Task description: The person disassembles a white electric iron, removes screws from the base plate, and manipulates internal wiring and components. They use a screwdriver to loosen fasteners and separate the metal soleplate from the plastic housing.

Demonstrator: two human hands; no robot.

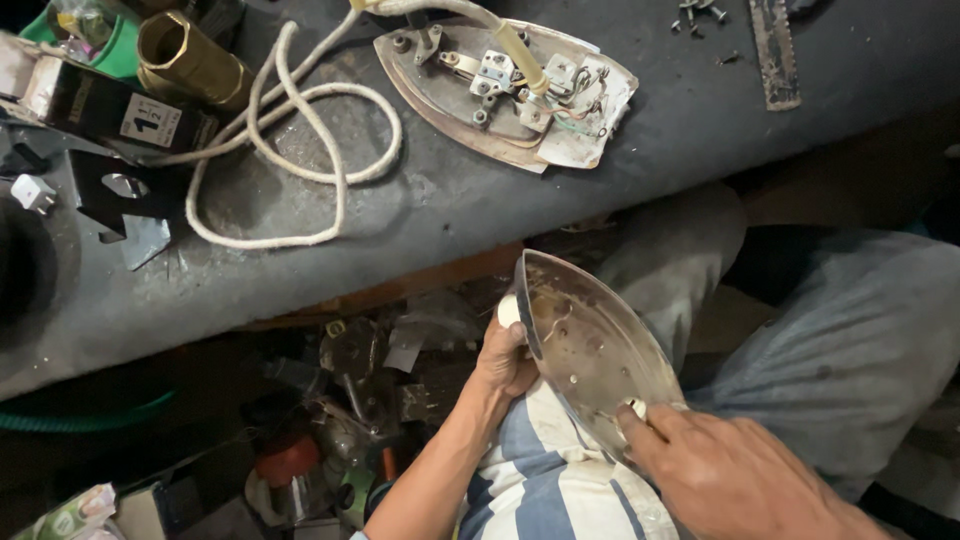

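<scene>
The fingers (512,330) of the left hand (505,360) are curled around the far-left edge of a shiny, pointed metal iron cover (590,345), thumb pressed against its rim, clenched on it. The fingers (640,420) of the right hand (735,480) pinch the near-right edge of the same cover, fingertips closed on the metal by a small slot. The cover is held between the 2 hands, tilted with its hollow inner side facing up, over the person's lap, just near of the bench (450,210) edge.

The left forearm rises from the lower middle of the view, wrist bent upward against the cover; the right hand enters from the lower right, its back facing the camera. Under them lie a blue-and-white striped cloth (540,480) and grey trousers (850,340).

On the dark grey bench, far of the hands, sits the bare iron soleplate (470,100) with its screws, terminals and wires exposed. A thick white braided cord (300,130) runs from it and loops to the left. Further left are a brass pipe fitting (190,55), a dark box with a white label (110,110) and a small white plug (35,190). At the far right of the bench lie loose dark screws (697,15) and a flat rusty metal strip (775,55). Below the bench, left of the hands, the floor holds a clutter of dark parts (340,420).
</scene>
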